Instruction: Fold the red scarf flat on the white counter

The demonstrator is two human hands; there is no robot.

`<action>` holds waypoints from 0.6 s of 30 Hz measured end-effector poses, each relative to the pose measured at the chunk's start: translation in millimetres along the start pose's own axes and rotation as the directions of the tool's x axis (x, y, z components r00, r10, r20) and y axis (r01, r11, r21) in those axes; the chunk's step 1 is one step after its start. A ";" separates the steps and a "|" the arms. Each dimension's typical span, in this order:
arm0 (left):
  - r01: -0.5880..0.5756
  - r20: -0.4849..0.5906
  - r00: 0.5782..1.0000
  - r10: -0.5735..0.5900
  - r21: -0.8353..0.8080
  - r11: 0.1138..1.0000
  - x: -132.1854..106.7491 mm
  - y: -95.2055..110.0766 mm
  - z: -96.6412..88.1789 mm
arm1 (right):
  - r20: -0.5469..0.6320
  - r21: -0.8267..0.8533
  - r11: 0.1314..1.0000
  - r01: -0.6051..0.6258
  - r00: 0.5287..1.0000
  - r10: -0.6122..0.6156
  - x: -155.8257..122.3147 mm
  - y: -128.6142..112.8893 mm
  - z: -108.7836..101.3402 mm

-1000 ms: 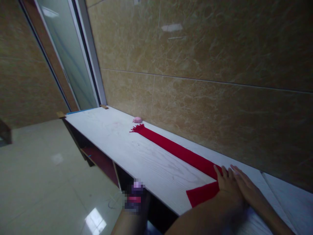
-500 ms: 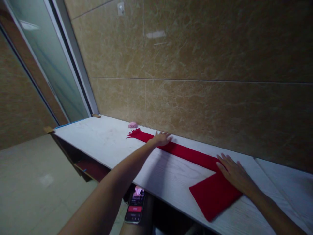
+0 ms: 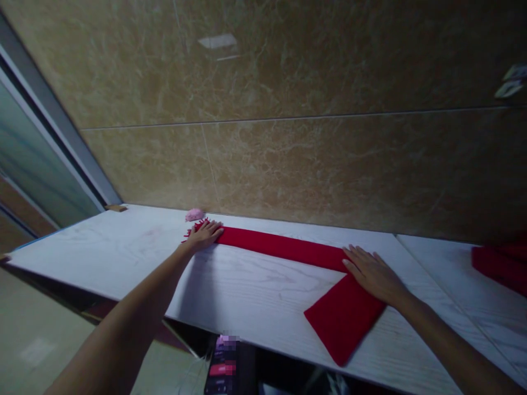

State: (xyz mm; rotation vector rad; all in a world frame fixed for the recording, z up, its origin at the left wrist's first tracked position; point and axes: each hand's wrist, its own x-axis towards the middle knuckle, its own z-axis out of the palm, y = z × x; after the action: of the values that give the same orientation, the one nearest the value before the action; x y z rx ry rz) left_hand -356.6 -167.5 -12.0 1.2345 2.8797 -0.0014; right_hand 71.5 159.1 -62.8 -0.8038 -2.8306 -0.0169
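One red scarf [image 3: 284,249] stretched along far edge of white table [image 3: 123,252], near end folded at right. Left hand [image 3: 205,234] flat, fingers spread, on fringed end by pink lump [image 3: 195,214]; right hand [image 3: 373,270] flat, open, pinning fold. Risk: pulling w/ left could shift fold, bunch cloth, nudge lump.

Single head-worn view, tilted, angled down and forward over a white table [image 3: 255,285] toward the near tiled wall [image 3: 313,159].

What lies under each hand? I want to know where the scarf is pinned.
The left hand rests on the red scarf at its fringed end; the right hand presses the fold. The fabric directly beneath both palms is hidden.
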 end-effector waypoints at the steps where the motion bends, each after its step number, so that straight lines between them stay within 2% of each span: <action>1: 0.005 -0.001 1.000 -0.005 0.007 1.000 -1.4 -4.2 -0.2 | 0.015 0.003 1.000 -0.004 1.000 0.004 -0.1 -0.3 -0.7; 7: -0.016 -0.005 1.000 0.017 0.052 0.999 -17.7 -11.1 4.0 | -0.010 0.029 1.000 -0.009 1.000 0.010 1.9 4.0 3.5; 12: -0.017 0.009 1.000 0.016 0.057 0.998 -22.9 -9.7 -0.6 | -0.059 0.016 1.000 0.009 0.998 -0.008 1.6 5.3 9.0; 18: 0.184 -0.057 0.981 -0.183 0.011 0.983 -25.5 -5.0 -10.6 | -0.062 0.018 1.000 0.007 0.998 -0.006 3.3 6.6 11.2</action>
State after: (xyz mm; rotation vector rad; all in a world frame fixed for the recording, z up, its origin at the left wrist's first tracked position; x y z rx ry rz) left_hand -342.7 -189.4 -1.2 0.9810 3.0361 0.0081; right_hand 70.1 167.1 -73.4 -0.7760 -2.7710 -0.0168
